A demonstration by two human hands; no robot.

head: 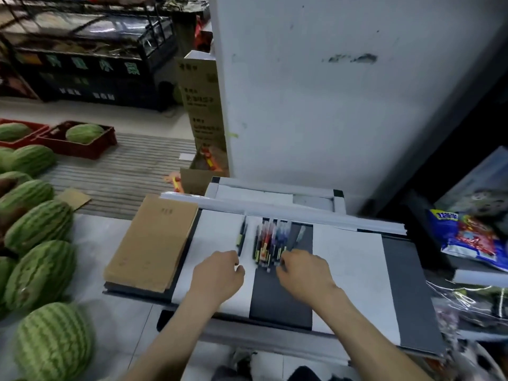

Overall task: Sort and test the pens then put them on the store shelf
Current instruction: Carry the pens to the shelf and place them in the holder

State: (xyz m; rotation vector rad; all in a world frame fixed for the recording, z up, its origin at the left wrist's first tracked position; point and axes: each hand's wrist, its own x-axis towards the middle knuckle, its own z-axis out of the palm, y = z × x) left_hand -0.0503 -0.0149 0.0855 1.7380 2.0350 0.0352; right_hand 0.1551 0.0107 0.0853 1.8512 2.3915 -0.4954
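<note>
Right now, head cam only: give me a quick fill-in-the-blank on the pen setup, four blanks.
1. The flat cardboard lies to the ____ of the pen bunch.
2. The separate dark pen lies on ____ paper.
3. The striped green fruits on the floor are ____.
4. The right hand is at the bunch's near ends, while the left hand is closer to the ____ pen.
Missing words: left; white; watermelons; separate.
</note>
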